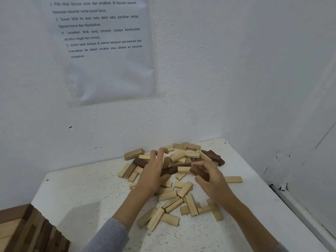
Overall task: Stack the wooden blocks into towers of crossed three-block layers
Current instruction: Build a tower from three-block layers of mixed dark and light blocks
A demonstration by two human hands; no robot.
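Observation:
Several loose wooden blocks (174,180), pale and dark brown, lie in a scattered heap on the white table (87,200) near the wall corner. My left hand (154,171) lies over the heap's left middle, fingers stretched across blocks and thumb next to a dark block (170,170). My right hand (211,176) pinches a dark brown block (199,172) between thumb and fingers, lifted slightly over the heap's right side. No stacked layers show among the loose blocks.
A tall stacked tower of pale and dark blocks (31,231) rises at the bottom left. White walls close the table at the back and right. An instruction sheet (107,51) hangs on the back wall. One pale block (233,179) lies apart on the right.

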